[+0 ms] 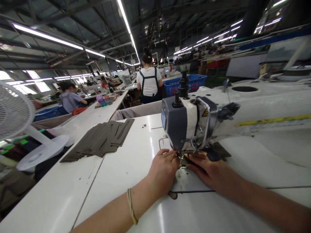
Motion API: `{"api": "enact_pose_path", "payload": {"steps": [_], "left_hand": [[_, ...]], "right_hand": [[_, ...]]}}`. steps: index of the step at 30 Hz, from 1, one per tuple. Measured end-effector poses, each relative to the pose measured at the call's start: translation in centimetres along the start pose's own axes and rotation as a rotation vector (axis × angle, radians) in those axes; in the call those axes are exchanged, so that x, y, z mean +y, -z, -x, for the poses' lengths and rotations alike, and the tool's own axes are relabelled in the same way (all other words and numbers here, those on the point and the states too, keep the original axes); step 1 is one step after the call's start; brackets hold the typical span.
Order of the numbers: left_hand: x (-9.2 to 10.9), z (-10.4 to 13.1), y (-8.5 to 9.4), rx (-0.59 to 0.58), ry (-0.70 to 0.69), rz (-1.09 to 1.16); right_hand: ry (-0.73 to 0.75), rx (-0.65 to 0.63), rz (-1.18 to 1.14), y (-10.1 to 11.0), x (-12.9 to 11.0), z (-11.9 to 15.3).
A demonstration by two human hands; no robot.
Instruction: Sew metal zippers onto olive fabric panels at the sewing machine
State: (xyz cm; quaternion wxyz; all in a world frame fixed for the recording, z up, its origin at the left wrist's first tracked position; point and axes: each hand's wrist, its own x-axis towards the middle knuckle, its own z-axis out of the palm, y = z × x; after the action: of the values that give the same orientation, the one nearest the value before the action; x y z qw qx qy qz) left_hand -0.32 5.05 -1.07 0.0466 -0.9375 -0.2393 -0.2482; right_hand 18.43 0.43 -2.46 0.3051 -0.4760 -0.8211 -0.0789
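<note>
A white and grey sewing machine [178, 121] stands over the worktable, its needle area between my hands. My left hand [164, 170] is closed at the left of the presser foot [181, 157]; its fingers are curled together and hide what they hold. From the right, my right hand [211, 168] reaches under the machine head, with thumb and fingers closing on a dark grey-brown piece [222, 149]. Part of that piece shows behind the hand, beneath the machine arm. Grey-brown flat pieces [97, 140] lie fanned out in a stack to the left.
A white fan [43, 150] stands at the left edge. Beyond the worktable [128, 168] a person [148, 79] faces away near a blue crate [198, 81]. Another person [70, 100] sits farther left. Small containers [103, 101] rest on the long table there.
</note>
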Motion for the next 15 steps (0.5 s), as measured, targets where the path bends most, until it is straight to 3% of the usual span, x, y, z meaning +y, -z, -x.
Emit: {"api": "enact_pose_path", "payload": {"steps": [10, 15], "left_hand": [[-0.2, 0.0, -0.3, -0.044, -0.007, -0.027], [-0.7, 0.1, 0.0, -0.054, 0.066, 0.024]], "right_hand": [[0.008, 0.059, -0.011, -1.2, 0.4, 0.3], [0.065, 0.003, 0.064, 0.1, 2.0, 0.2]]}}
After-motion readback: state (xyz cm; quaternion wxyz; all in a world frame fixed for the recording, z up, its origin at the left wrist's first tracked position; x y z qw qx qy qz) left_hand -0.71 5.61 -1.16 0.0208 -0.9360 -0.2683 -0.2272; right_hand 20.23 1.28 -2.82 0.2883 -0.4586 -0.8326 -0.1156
